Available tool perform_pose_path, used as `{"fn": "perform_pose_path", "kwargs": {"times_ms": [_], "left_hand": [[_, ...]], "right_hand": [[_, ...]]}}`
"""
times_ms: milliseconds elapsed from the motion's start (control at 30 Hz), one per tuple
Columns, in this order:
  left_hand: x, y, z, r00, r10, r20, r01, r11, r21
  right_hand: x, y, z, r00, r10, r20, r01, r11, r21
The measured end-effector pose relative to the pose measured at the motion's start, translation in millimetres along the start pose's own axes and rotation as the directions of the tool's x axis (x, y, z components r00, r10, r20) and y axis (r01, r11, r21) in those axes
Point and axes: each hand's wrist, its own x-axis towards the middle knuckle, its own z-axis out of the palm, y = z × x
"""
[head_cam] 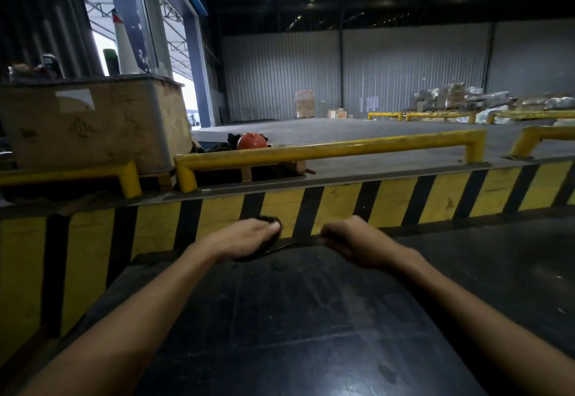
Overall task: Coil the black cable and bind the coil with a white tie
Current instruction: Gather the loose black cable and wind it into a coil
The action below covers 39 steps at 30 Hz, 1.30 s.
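Observation:
My left hand is curled around a small coil of black cable, whose loops show above and under my fingers. A straight stretch of the same cable runs from the coil to my right hand, which pinches it at the far edge of the black work surface. Both hands are blurred by motion. No white tie is visible.
Just beyond my hands runs a yellow-and-black striped wall topped by yellow guard rails. A large cardboard crate stands at the left, with an orange helmet beside it. Stacked goods lie far right across the warehouse floor.

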Motion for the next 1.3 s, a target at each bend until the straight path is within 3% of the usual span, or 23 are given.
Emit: {"fn": "perform_pose_path", "kwargs": {"times_ms": [100, 167, 267, 333, 400, 467, 533, 567, 633, 767, 833, 933, 1033, 1200, 1300], "left_hand": [[-6, 11, 6, 0.945, -0.020, 0.327, 0.023, 1.000, -0.005], [-11, 14, 3, 0.864, 0.085, 0.496, 0.058, 0.962, -0.266], [-15, 13, 1, 0.716, 0.404, 0.569, 0.175, 0.685, -0.707], [-13, 17, 3, 0.667, 0.586, 0.460, 0.191, 0.462, -0.866], [-9, 27, 7, 0.739, 0.613, 0.278, 0.124, 0.282, -0.951], [-6, 39, 10, 0.878, 0.473, 0.078, 0.000, 0.163, -0.987], [1, 43, 14, 0.952, 0.296, -0.084, -0.124, 0.118, -0.985], [5, 42, 16, 0.962, 0.239, -0.135, -0.171, 0.139, -0.975], [11, 34, 20, 0.967, 0.163, -0.194, -0.234, 0.278, -0.932], [16, 10, 25, 0.975, 0.109, -0.196, -0.211, 0.743, -0.635], [12, 3, 27, 0.983, 0.112, -0.146, -0.164, 0.894, -0.418], [0, 3, 33, 0.985, 0.166, 0.050, -0.134, 0.912, -0.389], [-8, 9, 41, 0.951, 0.218, 0.221, -0.109, 0.901, -0.421], [-11, 11, 62, 0.960, 0.242, 0.138, -0.128, 0.822, -0.555], [-13, 9, 74, 0.946, 0.225, 0.234, -0.042, 0.799, -0.600]], "right_hand": [[10, 4, -18, 0.997, -0.037, -0.065, 0.030, 0.994, -0.103], [13, 13, -21, 0.989, -0.033, -0.144, 0.013, 0.990, -0.138], [9, 23, -10, 0.986, 0.064, -0.152, -0.067, 0.998, -0.014], [2, 17, 9, 0.987, 0.110, -0.119, -0.095, 0.987, 0.129], [-5, 2, 31, 0.980, 0.147, -0.132, -0.112, 0.964, 0.239], [-12, -18, 55, 0.974, 0.185, -0.131, -0.127, 0.923, 0.362], [-15, -37, 71, 0.978, 0.186, -0.093, -0.132, 0.901, 0.414], [-15, -44, 76, 0.982, 0.175, -0.066, -0.132, 0.899, 0.418], [-14, -52, 75, 0.991, 0.136, -0.006, -0.125, 0.923, 0.364], [-13, -50, 41, 0.992, 0.037, 0.119, -0.045, 0.997, 0.069], [-13, -49, 17, 0.985, -0.031, 0.168, 0.030, 1.000, 0.007], [-7, -46, -9, 0.973, -0.118, 0.200, 0.117, 0.993, 0.015], [-4, -40, -19, 0.981, -0.159, 0.116, 0.157, 0.987, 0.024], [-18, -27, 5, 0.994, -0.037, -0.106, 0.061, 0.969, 0.238], [-34, -16, 35, 0.977, 0.108, -0.183, -0.026, 0.915, 0.402]]}}
